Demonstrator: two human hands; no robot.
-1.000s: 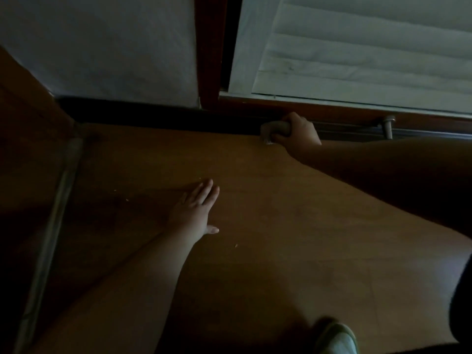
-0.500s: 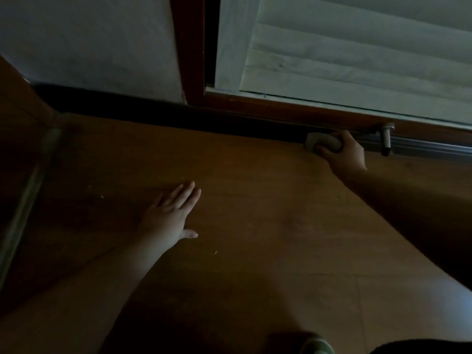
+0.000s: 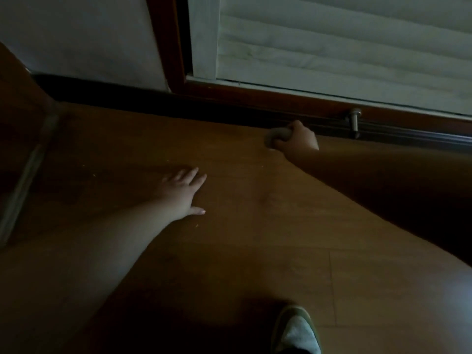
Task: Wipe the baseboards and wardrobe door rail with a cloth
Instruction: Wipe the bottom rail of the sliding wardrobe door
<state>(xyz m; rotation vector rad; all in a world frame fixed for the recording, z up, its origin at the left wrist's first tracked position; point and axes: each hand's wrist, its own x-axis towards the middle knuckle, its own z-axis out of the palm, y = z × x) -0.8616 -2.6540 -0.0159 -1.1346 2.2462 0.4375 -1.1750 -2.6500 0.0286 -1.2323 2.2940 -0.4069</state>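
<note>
Cloth (image 3: pixel 277 135) is gripped in curled right hand (image 3: pixel 301 139) fingers at the rail (image 3: pixel 408 135); left hand (image 3: pixel 182 192) is laid flat on floor (image 3: pixel 255 226), fingers apart.

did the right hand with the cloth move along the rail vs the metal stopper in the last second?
Yes. Half a second ago the right hand and cloth sat close beside the metal stopper; now they lie further left of it along the rail.

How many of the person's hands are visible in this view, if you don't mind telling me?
2. The left hand lies flat on the wooden floor. The right hand grips a cloth at the wardrobe door rail.
</note>
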